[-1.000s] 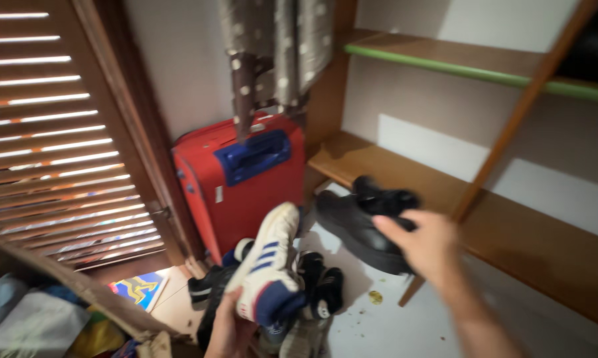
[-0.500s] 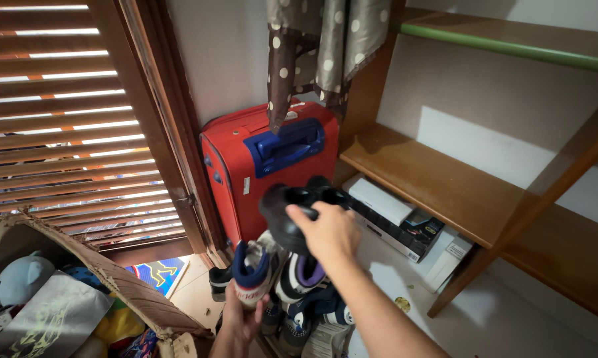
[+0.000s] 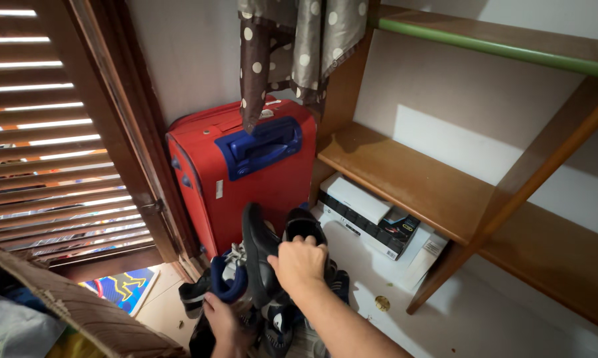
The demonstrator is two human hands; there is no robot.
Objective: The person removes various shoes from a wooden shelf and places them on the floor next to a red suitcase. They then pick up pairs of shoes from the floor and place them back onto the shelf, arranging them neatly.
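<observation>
While your right hand (image 3: 300, 264) has its fingers clamped on the black shoes (image 3: 272, 255) above the pile, before the suitcase (image 3: 246, 172) | left hand (image 3: 220, 318) fingers pinch the blue-collared sneaker (image 3: 227, 282) | likely light, stiff-soled, soft uppers; hold at collars.

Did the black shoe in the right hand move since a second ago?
Yes. The black shoe came left and down, away from the wooden shelf, and is now low in front of the red suitcase.

Black shoes (image 3: 272, 252) upright, blue-collared sneaker (image 3: 227, 282) beside.
</observation>
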